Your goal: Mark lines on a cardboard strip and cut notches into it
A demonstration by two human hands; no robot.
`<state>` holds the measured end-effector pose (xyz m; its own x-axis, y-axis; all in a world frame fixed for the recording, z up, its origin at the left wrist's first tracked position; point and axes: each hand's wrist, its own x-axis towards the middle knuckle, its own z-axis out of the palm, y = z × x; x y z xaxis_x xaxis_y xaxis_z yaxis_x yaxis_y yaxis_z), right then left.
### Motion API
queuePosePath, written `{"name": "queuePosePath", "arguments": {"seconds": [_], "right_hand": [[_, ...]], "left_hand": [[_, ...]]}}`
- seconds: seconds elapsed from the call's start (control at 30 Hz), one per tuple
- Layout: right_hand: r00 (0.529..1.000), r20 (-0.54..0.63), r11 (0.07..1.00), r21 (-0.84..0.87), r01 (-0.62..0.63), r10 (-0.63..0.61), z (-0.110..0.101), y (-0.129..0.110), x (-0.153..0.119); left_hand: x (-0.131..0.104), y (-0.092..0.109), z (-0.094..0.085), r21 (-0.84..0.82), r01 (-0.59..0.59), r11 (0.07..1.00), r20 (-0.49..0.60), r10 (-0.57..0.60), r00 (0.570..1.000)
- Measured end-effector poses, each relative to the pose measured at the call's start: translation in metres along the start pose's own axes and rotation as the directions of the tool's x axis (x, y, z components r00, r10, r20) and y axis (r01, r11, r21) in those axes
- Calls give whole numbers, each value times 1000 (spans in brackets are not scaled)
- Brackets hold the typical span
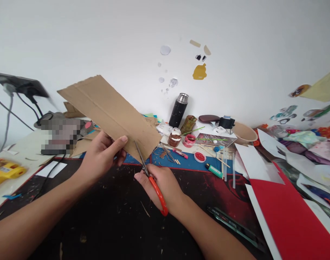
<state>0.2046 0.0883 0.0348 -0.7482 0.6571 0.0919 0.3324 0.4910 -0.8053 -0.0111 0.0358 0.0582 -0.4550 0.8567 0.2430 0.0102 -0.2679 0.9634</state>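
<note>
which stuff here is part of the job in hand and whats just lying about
In use:
cardboard piece, in the left hand
scissors, in the right hand

Apparently just lying about:
black flask
red sheet
beige bowl

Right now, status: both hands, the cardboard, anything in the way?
Left grip: pinching cardboard, held up. Right grip: on red-handled scissors, one blade over the cardboard. Black flask, brown jar beyond; no visible obstruction at the scissors.
</note>
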Motion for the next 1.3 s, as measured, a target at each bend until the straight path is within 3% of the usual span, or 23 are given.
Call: {"name": "queuePosePath", "arguments": {"seconds": [0.43,1.3], "right_hand": [[999,5,995,-91,-42,42,2,1,1],[997,-55,997,-50,-51,48,9,2,1]], "left_hand": [[0,-10,-1,-2,20,1000,2,-20,1000],[1,-16,-3,21,55,998,-1,-55,998]]}}
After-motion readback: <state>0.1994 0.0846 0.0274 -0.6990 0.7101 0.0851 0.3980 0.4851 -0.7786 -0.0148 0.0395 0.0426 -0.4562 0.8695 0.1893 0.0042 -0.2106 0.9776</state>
